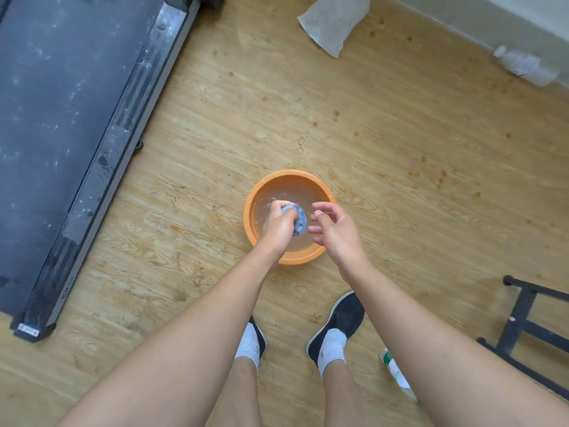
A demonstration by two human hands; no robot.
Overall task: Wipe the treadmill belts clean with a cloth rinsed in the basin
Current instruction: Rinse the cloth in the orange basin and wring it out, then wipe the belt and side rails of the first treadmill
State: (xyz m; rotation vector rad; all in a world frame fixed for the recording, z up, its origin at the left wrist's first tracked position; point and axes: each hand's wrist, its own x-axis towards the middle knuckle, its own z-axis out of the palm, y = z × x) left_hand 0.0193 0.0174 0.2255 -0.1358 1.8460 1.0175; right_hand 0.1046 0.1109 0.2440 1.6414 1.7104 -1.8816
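Above the orange basin, the left hand grips the balled blue cloth — soft, soaked, likely drippy, best squeezed around its middle. The right hand hovers just beside, fingers loose — holding nothing.

One round orange plastic basin, one crumpled blue cloth, one dusty grey treadmill belt at ten o'clock, and two plastic bottles: a clear bottle at two o'clock, a green-labelled bottle at five.
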